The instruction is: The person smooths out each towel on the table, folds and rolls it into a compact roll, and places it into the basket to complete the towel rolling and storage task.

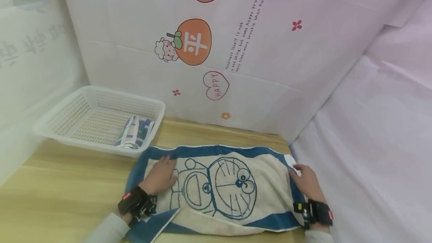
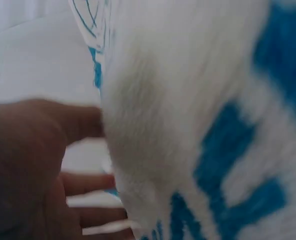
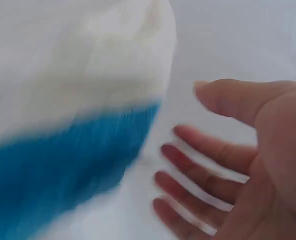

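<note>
A cream towel (image 1: 270,183) with blue borders and a line-drawn cartoon cat lies spread over the table, its near left corner folded over and showing blue. My left hand (image 1: 162,175) rests on the left part of the towel with fingers extended. In the left wrist view, the fingers (image 2: 88,182) reach to the cream cloth, their tips partly hidden at its edge. At the towel's far right corner is my right hand (image 1: 307,181). The right wrist view has its fingers (image 3: 208,150) spread and slightly bent, apart from the blurred blue border (image 3: 78,160).
A white perforated plastic basket (image 1: 77,143) stands at the back left, with a rolled blue-and-white checked cloth (image 1: 135,130) inside. The wooden table (image 1: 67,190) meets a printed white curtain (image 1: 256,104) at the back. White fabric (image 1: 378,141) hangs along the right side.
</note>
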The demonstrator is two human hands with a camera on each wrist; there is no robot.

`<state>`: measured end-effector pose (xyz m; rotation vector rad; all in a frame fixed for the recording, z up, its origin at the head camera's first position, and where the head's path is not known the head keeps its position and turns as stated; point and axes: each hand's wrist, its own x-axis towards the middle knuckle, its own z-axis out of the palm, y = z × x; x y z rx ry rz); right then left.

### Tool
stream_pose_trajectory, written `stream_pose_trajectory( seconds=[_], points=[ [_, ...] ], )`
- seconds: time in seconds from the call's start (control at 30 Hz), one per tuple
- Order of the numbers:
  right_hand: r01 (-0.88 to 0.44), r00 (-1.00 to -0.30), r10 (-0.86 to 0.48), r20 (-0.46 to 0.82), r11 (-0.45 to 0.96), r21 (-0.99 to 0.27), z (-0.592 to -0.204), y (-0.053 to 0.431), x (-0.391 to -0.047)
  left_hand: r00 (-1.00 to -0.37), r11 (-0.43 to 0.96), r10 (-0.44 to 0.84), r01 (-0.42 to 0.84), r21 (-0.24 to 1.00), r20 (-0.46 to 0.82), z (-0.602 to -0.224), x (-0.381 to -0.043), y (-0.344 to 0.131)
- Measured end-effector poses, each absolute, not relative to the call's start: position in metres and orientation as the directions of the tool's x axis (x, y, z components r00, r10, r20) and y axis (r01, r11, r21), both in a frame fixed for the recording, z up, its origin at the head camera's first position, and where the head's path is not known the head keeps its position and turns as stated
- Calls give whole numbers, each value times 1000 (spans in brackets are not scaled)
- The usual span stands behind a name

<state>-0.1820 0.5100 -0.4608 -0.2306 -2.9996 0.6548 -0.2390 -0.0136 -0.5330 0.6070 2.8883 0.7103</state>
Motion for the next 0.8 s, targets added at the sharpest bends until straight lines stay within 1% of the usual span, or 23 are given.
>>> stream_pose_trajectory(
  seconds=[0.07, 0.17, 0.27, 0.33, 0.43, 0.53, 0.63, 0.73, 0.8],
  points=[
    [32, -992, 83, 98, 902, -430, -465, 502, -206, -898, 781, 439, 367, 505, -27, -533, -240, -12],
    [-73, -989, -12, 145, 904, -422, -478, 498, -242, -887, 769, 459, 367, 524, -53, -531, -246, -11],
    [-108, -991, -64, 117, 903, -415, -497, 497, -269, -873, 757, 485, 389, 525, -54, -529, -257, -13],
    [-104, -994, -87, 60, 907, -407, -509, 498, -279, -859, 752, 509, 418, 510, -46, -530, -266, -13],
    [-63, -997, -77, -25, 930, -362, -520, 500, -283, -840, 728, 542, 455, 513, -24, -529, -277, -11],
    [-27, -999, -37, -32, 958, -287, -517, 500, -279, -847, 729, 532, 456, 511, -3, -525, -287, -10],
    [-40, -998, -27, 50, 963, -266, -499, 500, -270, -864, 739, 497, 470, 483, 80, -523, -298, -10],
    [-49, -992, -13, 123, 956, -290, -473, 499, -256, -877, 766, 449, 477, 431, 171, -520, -312, -11],
    [-47, -988, 2, 156, 951, -305, -459, 502, -247, -882, 789, 429, 471, 394, 195, -518, -321, -13]
  ],
)
